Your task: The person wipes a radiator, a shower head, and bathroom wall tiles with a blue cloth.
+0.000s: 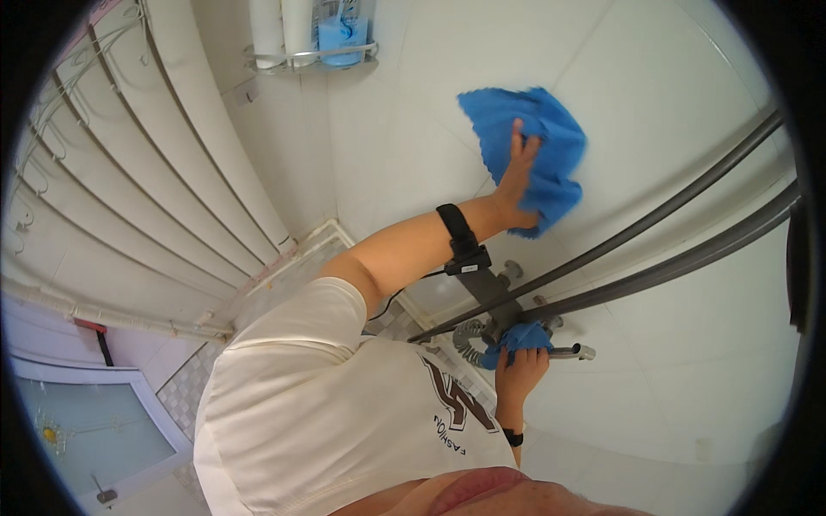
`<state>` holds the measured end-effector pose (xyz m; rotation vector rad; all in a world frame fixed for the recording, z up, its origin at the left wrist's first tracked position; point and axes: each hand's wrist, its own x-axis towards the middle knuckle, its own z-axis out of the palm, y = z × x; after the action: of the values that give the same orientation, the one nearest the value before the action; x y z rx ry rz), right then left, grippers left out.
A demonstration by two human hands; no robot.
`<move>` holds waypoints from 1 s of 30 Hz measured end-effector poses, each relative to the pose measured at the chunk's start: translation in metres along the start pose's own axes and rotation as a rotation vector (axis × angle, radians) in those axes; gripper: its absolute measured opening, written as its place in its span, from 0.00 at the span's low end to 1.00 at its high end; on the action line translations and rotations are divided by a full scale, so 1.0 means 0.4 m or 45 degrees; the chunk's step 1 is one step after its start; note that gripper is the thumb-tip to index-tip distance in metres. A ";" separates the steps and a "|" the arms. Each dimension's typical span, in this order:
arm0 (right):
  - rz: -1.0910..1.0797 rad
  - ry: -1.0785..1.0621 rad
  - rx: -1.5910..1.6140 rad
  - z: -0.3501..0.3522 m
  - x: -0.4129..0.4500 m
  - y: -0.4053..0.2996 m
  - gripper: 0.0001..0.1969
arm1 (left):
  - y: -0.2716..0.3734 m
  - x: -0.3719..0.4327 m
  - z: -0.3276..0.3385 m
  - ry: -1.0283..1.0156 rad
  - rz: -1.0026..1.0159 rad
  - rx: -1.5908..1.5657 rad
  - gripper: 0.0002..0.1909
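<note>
My left hand is spread against the white tiled wall, pressing and gripping a large blue cloth with scalloped edges. Lower down, my right hand holds a second, bunched blue cloth over part of a wall-mounted shower mixer. Past the fingers sticks out the mixer's metal spout. A grey flexible hose coils beside that cloth. The mixer's flat grey body is partly hidden behind the left wrist and the dark pipes.
Two dark tubes run across the wall near both hands. A metal corner rack holds several bottles. At left stands a white ribbed panel with wire hooks. A framed glass panel is at lower left, by checkered floor tiles.
</note>
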<state>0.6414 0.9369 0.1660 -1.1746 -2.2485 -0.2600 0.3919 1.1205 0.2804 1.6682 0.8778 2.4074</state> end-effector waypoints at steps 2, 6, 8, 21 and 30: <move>0.022 0.014 -0.004 -0.004 -0.003 -0.002 0.16 | 0.052 0.103 0.000 -0.056 0.341 0.363 0.30; 0.063 0.041 -0.053 0.009 -0.016 -0.002 0.16 | -0.024 0.207 -0.107 -0.329 0.273 0.883 0.47; 0.092 0.045 -0.047 0.010 -0.013 -0.001 0.15 | -0.090 0.257 -0.158 -0.124 0.131 0.887 0.45; 0.216 0.047 -0.039 0.050 -0.057 0.017 0.11 | -0.209 0.320 -0.289 0.208 0.056 0.962 0.33; 0.325 0.162 -0.036 0.062 -0.030 -0.010 0.09 | -0.080 0.252 -0.106 -0.211 0.074 -0.123 0.30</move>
<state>0.6336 0.9368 0.1394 -1.4037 -1.9671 -0.2579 0.3060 1.1680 0.3384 1.8474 0.6874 2.2660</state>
